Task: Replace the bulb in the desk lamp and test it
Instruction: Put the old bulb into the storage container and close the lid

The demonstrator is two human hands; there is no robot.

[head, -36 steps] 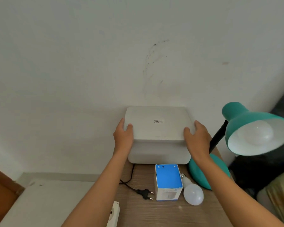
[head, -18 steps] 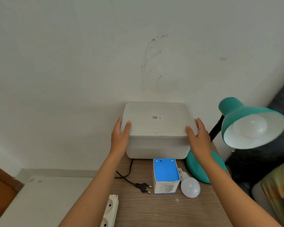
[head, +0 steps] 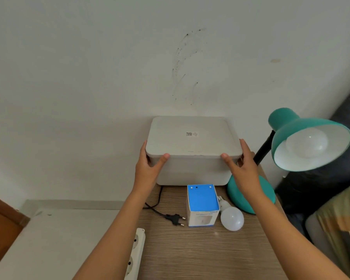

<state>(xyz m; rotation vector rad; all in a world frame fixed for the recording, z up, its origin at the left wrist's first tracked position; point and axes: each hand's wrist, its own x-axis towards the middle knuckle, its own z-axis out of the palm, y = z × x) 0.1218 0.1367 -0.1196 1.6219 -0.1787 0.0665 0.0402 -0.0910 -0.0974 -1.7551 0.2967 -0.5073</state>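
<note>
My left hand (head: 148, 170) and right hand (head: 241, 166) gripped the two near corners of the grey lidded box (head: 192, 150) at the far edge of the wooden table (head: 200, 255), thumbs on the front face, fingers wrapped round the sides. The teal desk lamp (head: 303, 138) stood at the right, a bulb in its shade. Nearer me lay the spare bulb (head: 231, 218), touching the blue bulb carton (head: 202, 207); left of that, the loose plug (head: 175, 219) and the power strip (head: 134, 253).
</note>
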